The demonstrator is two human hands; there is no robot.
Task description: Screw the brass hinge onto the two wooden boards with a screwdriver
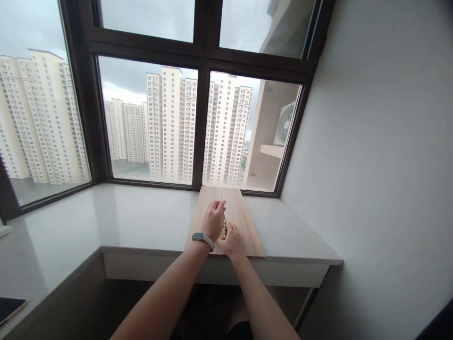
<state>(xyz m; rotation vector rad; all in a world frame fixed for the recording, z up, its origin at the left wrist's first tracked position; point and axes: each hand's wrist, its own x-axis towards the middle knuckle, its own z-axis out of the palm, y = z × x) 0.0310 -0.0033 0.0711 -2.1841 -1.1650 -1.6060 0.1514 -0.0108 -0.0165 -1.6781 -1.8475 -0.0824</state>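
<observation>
A small gold-and-dark object (223, 230) sits between my hands, partly covered by fingers; its kind is too small to tell. My right hand (233, 240) is curled against its right side, with fingers closed around it. Just above, my left hand (214, 218) has its fingertips pinched together, and what they hold, if anything, is hidden. A grey-banded smart band (203, 239) is on the left wrist. Both hands are over a pale wooden board (249, 231), which lies lengthwise toward the window. A thin dark line shows on the board beyond the left fingertips.
The board rests on a white stone windowsill counter (141, 212), whose front edge is close to me. Dark-framed windows (201, 118) stand behind it, and a white wall (371, 141) rises at the right. A dark flat device (10, 308) lies at the lower left.
</observation>
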